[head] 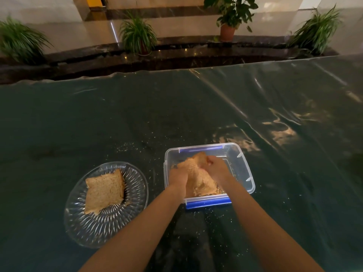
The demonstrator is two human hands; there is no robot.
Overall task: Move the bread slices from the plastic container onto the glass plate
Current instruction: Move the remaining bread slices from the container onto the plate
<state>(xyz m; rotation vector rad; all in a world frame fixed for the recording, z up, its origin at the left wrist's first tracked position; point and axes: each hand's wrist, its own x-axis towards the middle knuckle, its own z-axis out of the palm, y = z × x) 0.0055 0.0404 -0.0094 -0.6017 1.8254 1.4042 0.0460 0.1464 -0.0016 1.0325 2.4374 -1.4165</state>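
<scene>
1. Both forearms enter from the bottom edge, cut off below the elbow, and converge on the plastic container [241, 163]; nothing of the person beyond them shows.
2. Left of the container, apart from it, sits the glass plate [98, 230], bearing a stack of bread slices [105, 190]. How many slices it holds is hard to make out. The stack's top edge points away from the person and slightly right.
3. The left hand [177, 176] reaches into the container's left side, fingers curled down against the bread's left edge; the fingertips are hidden behind the bread.
4. The bread slices in the container [198, 177] are blurred into one pale mass, so separate slices cannot be counted. The mass runs lengthwise from the container's near blue clip [208, 204] toward its far wall, tilted up at the far end.
5. The right hand [217, 166] comes in from the container's right side, fingers closed around the raised far end of the bread.
6. Crumbs [129, 146] dot the dark plastic-covered table [196, 107] around the container.
7. Beyond the container and table edge stand potted plants [137, 32] on a shiny floor.
</scene>
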